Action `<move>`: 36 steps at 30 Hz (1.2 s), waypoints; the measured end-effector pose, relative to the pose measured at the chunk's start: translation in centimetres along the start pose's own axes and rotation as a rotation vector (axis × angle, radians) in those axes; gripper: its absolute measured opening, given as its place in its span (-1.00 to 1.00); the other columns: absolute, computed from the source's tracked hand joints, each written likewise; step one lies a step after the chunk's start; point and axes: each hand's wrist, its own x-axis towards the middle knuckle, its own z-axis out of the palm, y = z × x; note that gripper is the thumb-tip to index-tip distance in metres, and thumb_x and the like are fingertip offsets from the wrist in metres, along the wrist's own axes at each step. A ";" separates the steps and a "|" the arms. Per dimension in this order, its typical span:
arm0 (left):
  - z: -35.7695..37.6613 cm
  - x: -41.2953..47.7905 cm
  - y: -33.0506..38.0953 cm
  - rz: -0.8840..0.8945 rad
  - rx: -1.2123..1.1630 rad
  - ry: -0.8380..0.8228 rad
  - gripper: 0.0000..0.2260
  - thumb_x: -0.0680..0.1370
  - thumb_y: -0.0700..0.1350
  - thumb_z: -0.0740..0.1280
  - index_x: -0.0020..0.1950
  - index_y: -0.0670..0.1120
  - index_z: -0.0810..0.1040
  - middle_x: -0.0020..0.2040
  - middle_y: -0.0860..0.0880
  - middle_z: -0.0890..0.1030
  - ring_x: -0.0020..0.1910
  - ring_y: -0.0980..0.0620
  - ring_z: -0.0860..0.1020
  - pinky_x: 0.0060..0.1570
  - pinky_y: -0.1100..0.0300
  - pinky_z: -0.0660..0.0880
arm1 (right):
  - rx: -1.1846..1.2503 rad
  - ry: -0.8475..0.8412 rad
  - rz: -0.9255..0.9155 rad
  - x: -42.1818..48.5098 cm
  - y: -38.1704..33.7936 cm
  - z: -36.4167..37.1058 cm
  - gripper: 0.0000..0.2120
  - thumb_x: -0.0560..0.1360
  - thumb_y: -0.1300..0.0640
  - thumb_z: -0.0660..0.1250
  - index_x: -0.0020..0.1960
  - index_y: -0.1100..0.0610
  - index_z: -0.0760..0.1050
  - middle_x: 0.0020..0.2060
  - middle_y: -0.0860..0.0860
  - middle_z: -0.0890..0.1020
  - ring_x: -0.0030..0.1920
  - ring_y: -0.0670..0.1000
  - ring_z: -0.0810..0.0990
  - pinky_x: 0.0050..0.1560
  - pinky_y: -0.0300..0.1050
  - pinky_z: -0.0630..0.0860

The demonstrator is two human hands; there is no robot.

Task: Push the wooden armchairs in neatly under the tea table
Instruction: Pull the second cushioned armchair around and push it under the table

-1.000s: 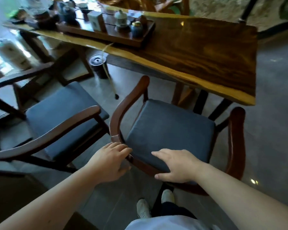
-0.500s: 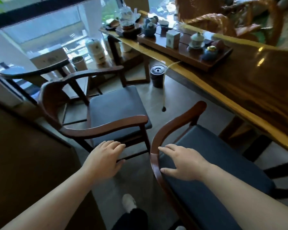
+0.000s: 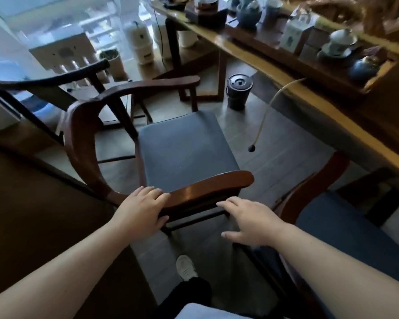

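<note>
A wooden armchair (image 3: 182, 148) with a dark blue seat cushion stands in the middle, turned sideways and apart from the long wooden tea table (image 3: 309, 88) at the right. My left hand (image 3: 142, 209) lies on the near end of its curved armrest, fingers over the top, thumb underneath. My right hand (image 3: 251, 221) hovers open just right of that armrest, below its front end, fingers spread. A second armchair (image 3: 332, 217) with the same cushion sits at the lower right, its seat partly under the table edge.
A dark lidded bucket (image 3: 238, 92) stands on the floor by the table, with a thin hose (image 3: 266, 116) hanging from the tea tray (image 3: 320, 63) full of teaware. A third dark chair (image 3: 55, 88) stands at far left. A brown panel (image 3: 44, 215) borders my left side.
I have turned left, away from the right armchair. My right hand left its armrest. My left hand has come down onto the middle armchair's near armrest.
</note>
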 end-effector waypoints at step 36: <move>5.4 5.8 -3.2 0.083 0.148 -0.376 -0.86 0.59 -0.14 0.17 0.12 -0.08 0.43 0.07 -0.09 0.60 0.01 -0.13 0.54 -0.07 0.01 0.35 | -0.442 -0.425 -0.287 17.0 2.9 1.4 -0.54 0.25 -0.17 0.38 0.01 0.02 0.33 -0.09 -0.01 0.60 -0.04 0.13 0.61 -0.22 -0.04 0.48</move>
